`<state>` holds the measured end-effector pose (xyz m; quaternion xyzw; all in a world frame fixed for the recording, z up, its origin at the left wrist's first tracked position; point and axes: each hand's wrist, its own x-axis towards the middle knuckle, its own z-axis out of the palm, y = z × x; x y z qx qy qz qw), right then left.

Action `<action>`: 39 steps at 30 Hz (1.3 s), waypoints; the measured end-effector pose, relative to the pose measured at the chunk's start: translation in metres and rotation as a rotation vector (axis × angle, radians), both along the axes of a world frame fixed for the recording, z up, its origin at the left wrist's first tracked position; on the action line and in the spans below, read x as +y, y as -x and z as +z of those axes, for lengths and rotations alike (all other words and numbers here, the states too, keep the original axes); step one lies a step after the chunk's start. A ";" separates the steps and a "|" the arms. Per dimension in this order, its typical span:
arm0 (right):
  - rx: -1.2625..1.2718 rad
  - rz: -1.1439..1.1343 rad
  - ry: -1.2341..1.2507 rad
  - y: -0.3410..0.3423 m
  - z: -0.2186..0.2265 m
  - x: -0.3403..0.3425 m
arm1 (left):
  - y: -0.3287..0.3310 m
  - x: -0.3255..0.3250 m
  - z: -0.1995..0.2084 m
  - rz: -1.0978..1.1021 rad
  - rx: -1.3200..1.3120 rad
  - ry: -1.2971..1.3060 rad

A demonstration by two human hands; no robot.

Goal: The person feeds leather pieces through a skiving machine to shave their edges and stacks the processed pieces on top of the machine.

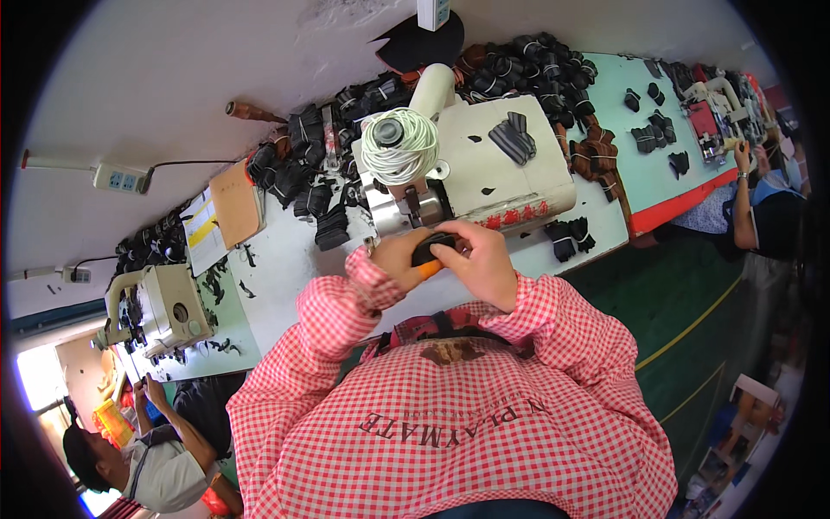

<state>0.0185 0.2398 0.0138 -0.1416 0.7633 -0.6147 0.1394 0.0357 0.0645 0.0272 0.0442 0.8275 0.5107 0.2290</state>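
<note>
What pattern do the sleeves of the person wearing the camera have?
The left sleeve and right sleeve have a small red-and-white check, clearest in the head view.

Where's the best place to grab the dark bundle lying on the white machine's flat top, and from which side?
Probably across its middle, from above: the dark bundle lies on the white machine with its long sides exposed and nothing piled on it. The right hand looks nearer.
</note>
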 end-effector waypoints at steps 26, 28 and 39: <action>0.088 0.146 -0.206 0.050 -0.011 -0.005 | 0.013 -0.067 -0.018 0.437 -0.466 -0.254; 0.019 0.137 -0.180 0.051 -0.011 -0.003 | 0.017 -0.070 -0.019 0.441 -0.502 -0.277; 0.078 0.279 -0.344 0.067 -0.003 0.010 | 0.026 -0.052 -0.019 0.462 -0.533 -0.215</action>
